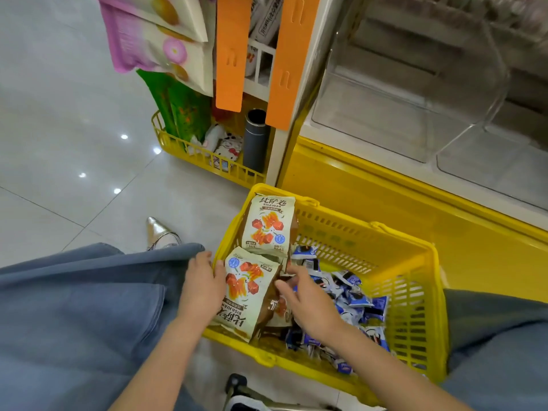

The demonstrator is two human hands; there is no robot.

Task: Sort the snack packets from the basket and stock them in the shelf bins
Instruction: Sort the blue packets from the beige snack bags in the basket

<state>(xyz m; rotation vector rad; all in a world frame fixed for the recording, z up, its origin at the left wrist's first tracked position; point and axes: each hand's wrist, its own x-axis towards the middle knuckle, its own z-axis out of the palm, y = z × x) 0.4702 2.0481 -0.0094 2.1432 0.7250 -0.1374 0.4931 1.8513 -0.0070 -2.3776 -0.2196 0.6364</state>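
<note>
A yellow plastic basket (415, 292) stands on the floor between my knees. In its left part stand large cream packets printed with red pieces, one at the back (268, 225) and one nearer me (247, 292). Several small blue and white packets (353, 295) fill the basket's bottom. My left hand (203, 284) grips the left edge of the near cream packet at the basket's rim. My right hand (302, 298) reaches in from the right, with its fingers and thumb curled at that packet's right edge, over a brown packet behind it. Clear shelf bins (385, 114) sit above the yellow shelf base.
The yellow shelf base (385, 197) runs right behind the basket. A yellow wire tray (189, 152) at the shelf end holds green bags, small toys and a grey cylinder (255, 140). Orange strips (289, 60) and hanging bags are above it. A metal stool leg shows at the bottom edge.
</note>
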